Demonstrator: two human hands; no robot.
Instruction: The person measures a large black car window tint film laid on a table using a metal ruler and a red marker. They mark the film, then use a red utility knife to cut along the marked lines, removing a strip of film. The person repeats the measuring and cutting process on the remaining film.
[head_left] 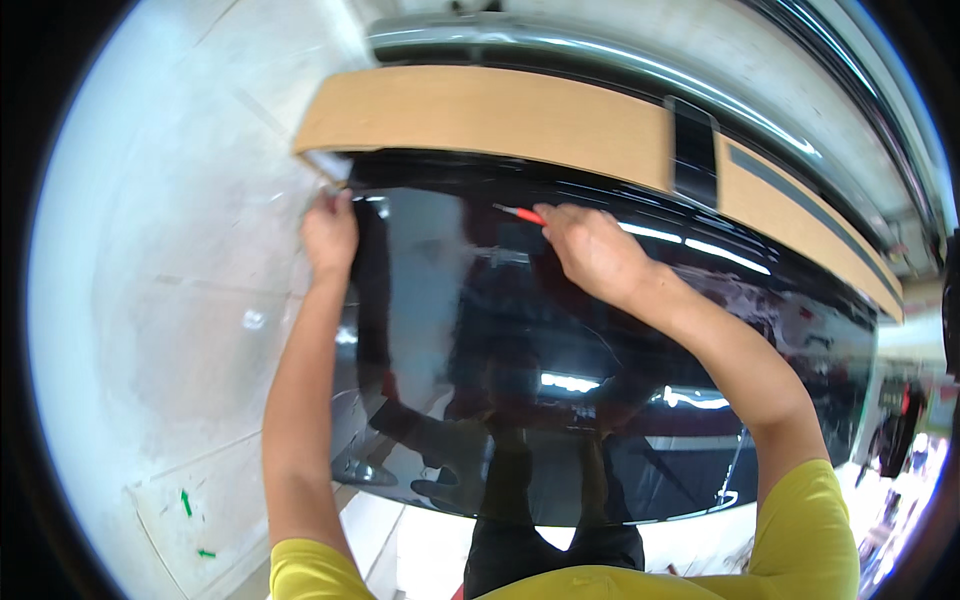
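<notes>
A glossy black panel [500, 300] lies in front of me, mirroring lights and my own shape. Above its middle, my right hand [595, 250] is closed round a slim red-handled tool [524, 214] whose thin metallic tip points left; its exact kind is unclear. My left hand [330, 238] is at the panel's far left corner, fingers pinched together just below the end of a long tan strip [480, 108]. What these fingers hold, if anything, is blurred. The strip runs along the panel's far side, and its left end shows a pale gap underneath.
A dark, flat, phone-like rectangle [693, 152] lies across the tan strip, right of its middle. Beyond runs a shiny dark bar [560, 45]. The pale tiled floor [180, 330] on the left bears small green arrow marks [186, 503]. Blurred clutter [895, 430] stands at far right.
</notes>
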